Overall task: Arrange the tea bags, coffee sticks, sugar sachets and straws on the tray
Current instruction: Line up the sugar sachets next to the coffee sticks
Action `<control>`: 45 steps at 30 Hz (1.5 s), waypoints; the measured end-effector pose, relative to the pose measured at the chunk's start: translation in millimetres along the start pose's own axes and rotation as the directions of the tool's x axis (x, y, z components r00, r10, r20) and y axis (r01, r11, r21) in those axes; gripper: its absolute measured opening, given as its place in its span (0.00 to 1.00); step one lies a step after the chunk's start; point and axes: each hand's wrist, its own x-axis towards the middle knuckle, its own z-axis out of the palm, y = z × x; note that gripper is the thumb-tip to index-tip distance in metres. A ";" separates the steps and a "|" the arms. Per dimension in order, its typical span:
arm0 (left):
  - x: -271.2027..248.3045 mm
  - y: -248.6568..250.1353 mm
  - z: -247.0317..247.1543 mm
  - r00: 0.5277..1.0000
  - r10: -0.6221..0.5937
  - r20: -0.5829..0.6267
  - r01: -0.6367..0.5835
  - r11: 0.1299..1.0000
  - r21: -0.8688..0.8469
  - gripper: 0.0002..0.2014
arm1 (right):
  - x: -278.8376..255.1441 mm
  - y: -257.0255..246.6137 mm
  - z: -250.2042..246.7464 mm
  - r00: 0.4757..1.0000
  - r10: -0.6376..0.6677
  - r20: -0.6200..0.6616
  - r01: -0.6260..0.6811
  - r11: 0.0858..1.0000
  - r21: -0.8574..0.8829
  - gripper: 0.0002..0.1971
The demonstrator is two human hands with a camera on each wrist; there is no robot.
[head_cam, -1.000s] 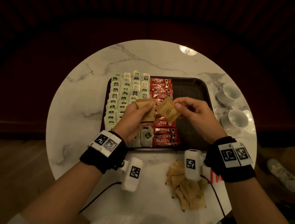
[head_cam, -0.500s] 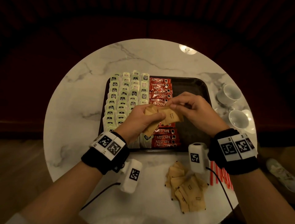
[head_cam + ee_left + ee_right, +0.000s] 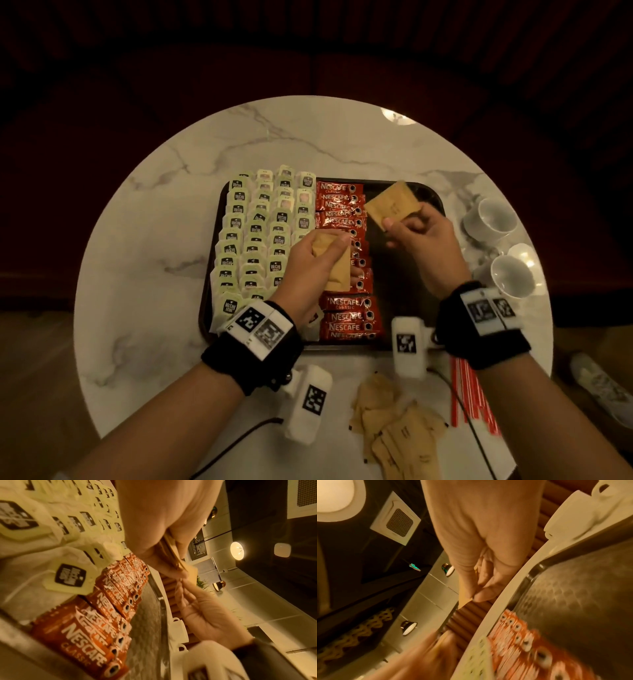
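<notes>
A: What do the hands hold?
B: Right hand (image 3: 423, 240) pinches a sachet (image 3: 392, 205) over the tray (image 3: 404, 291); left hand (image 3: 313, 260) fingers grip a stack (image 3: 337, 270) above the coffee sticks (image 3: 349, 315)
A: Other sachets?
B: Loose pile (image 3: 397, 428) on the bench (image 3: 144, 274)

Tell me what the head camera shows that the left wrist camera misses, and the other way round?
Only the head view shows the round table, the loose sugar sachets and red straws waiting on it, and the right hand's sachet face on.

Only the left wrist view shows the ceiling lamp and the left hand's sachets edge on, several stacked.

Both show the tea bags, the coffee sticks, the tray, the cups, the left hand and the right hand.
</notes>
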 end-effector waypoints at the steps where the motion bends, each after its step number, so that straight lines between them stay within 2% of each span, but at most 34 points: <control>1: 2.3 0.4 -3.2 1.000 -0.016 -0.003 0.016 1.000 0.005 0.07 | 16.0 2.8 -5.3 1.000 0.001 -0.028 -0.003 0.999 -0.054 0.14; 5: 7.3 0.3 -15.4 0.999 -0.051 -0.003 0.051 0.998 0.026 0.10 | 79.5 16.3 -17.6 1.000 0.029 -0.008 -0.030 0.933 -0.359 0.07; 8: 7.9 1.7 -22.9 0.998 -0.054 -0.012 0.054 0.998 0.021 0.11 | 109.5 22.1 -16.3 0.997 0.066 0.035 -0.037 0.843 -0.536 0.09; 10: 7.1 4.2 -28.1 0.999 -0.046 -0.017 0.046 0.998 0.037 0.09 | 120.5 23.9 -14.9 0.996 0.078 0.039 -0.041 0.813 -0.581 0.10; 13: 5.4 8.6 -36.5 0.999 -0.019 -0.038 0.022 0.997 0.070 0.06 | 131.1 28.4 -13.3 0.996 0.087 -0.004 -0.072 0.796 -0.600 0.09; 16: 5.1 9.5 -41.7 0.998 -0.010 -0.060 0.015 0.997 0.080 0.06 | 133.1 26.5 -9.8 0.994 0.081 -0.069 -0.107 0.781 -0.616 0.13; 19: 6.0 7.3 -41.7 0.998 -0.017 -0.058 0.022 0.995 0.093 0.07 | 133.1 24.8 -6.6 0.996 0.028 -0.085 -0.076 0.761 -0.644 0.02; 21: 6.3 6.0 -39.7 0.999 -0.021 -0.044 0.026 0.994 0.103 0.07 | 130.4 23.8 -4.2 0.996 0.018 -0.086 -0.070 0.749 -0.659 0.01; 24: 6.5 4.1 -37.5 0.999 -0.035 -0.035 0.039 0.994 0.107 0.08 | 128.7 25.2 -1.6 0.993 0.023 -0.112 -0.091 0.754 -0.651 0.08; 29: 5.6 2.4 -38.5 0.998 -0.045 -0.042 0.049 0.992 0.120 0.08 | 126.2 23.3 -0.2 0.994 0.012 -0.107 -0.080 0.754 -0.652 0.10; 32: 4.8 2.9 -39.1 0.998 -0.053 -0.037 0.057 0.993 0.099 0.08 | 123.8 20.2 0.0 0.993 0.007 -0.119 -0.081 0.772 -0.631 0.09; 35: 6.1 3.8 -39.1 0.996 -0.074 -0.040 0.076 0.996 0.051 0.11 | 122.5 20.3 -2.6 0.990 0.026 -0.137 -0.104 0.795 -0.598 0.04; 38: 7.1 5.7 -37.2 0.994 -0.101 -0.045 0.100 0.995 -0.024 0.11 | 118.2 17.2 -8.0 0.986 0.032 -0.164 -0.114 0.844 -0.523 0.10; 39: 7.1 6.7 -36.4 0.993 -0.109 -0.037 0.107 0.993 -0.050 0.10 | 116.0 16.3 -10.6 0.985 0.018 -0.174 -0.103 0.863 -0.494 0.09; 40: 7.1 7.8 -35.5 0.993 -0.116 -0.023 0.114 0.990 -0.079 0.09 | 112.4 13.1 -12.2 0.985 -0.005 -0.174 -0.080 0.876 -0.476 0.07; 42: 7.2 9.8 -33.3 0.992 -0.122 0.012 0.122 0.982 -0.145 0.11 | 102.6 5.8 -13.8 0.988 -0.068 -0.140 -0.006 0.882 -0.472 0.12; 44: 7.7 11.3 -30.0 0.991 -0.124 0.043 0.130 0.973 -0.191 0.13 | 84.0 -5.6 -8.8 0.996 -0.076 -0.051 0.045 0.895 -0.443 0.15; 45: 7.6 11.7 -27.6 0.991 -0.121 0.055 0.130 0.971 -0.203 0.14 | 72.4 -11.2 -4.1 0.998 -0.063 0.015 0.064 0.903 -0.424 0.13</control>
